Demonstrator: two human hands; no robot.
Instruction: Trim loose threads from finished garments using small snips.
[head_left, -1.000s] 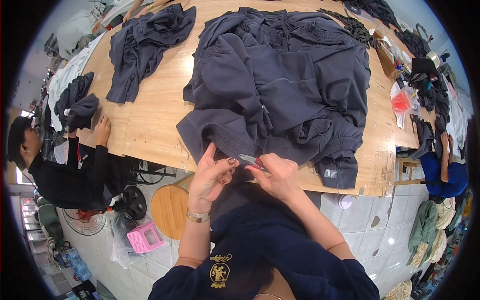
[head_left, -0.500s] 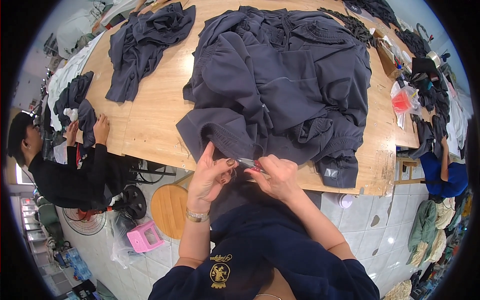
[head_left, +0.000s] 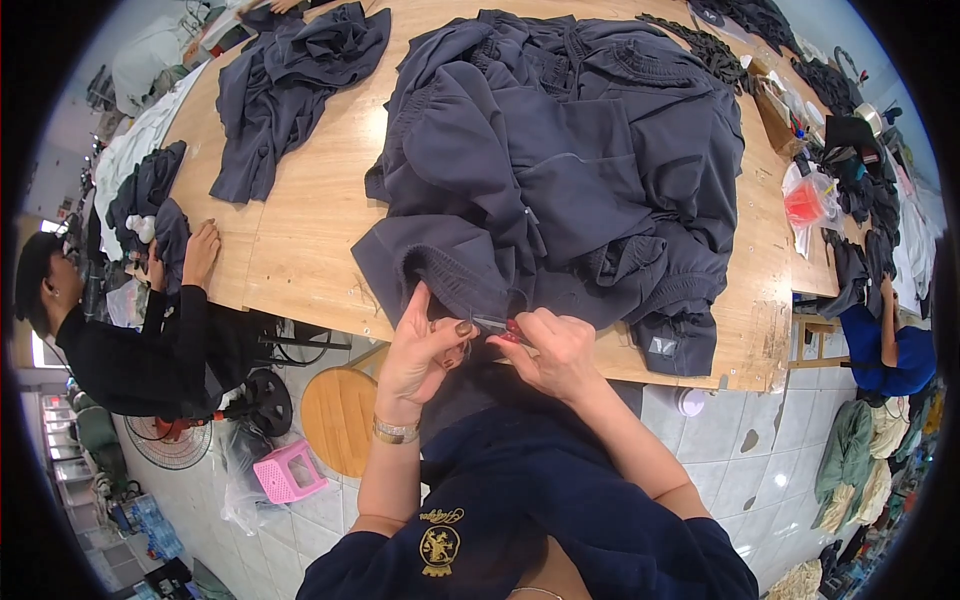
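A heap of dark grey garments (head_left: 580,150) lies at the table's front edge. The closest piece has a gathered elastic opening (head_left: 455,280) that hangs toward me. My left hand (head_left: 415,355) pinches the edge of this garment, thumb and fingers together, at the lower rim of the opening. In my right hand (head_left: 555,350) is a small pair of scissors (head_left: 490,323) with red on its handles. Its blades point left, close to my left fingertips. What lies exactly between the blades is too small to make out.
The pale wooden table (head_left: 310,225) bears another dark garment (head_left: 290,100) at the far left. A person in black (head_left: 130,350) handles cloth at the left edge; another in blue (head_left: 890,340) works at the right. A round wooden stool (head_left: 340,425) and pink plastic stool (head_left: 288,472) stand below.
The scissors' blades have shifted slightly at my left fingertips, while both my hands stay nearly in place. At the left, the person in black has moved their hands a little over the cloth.
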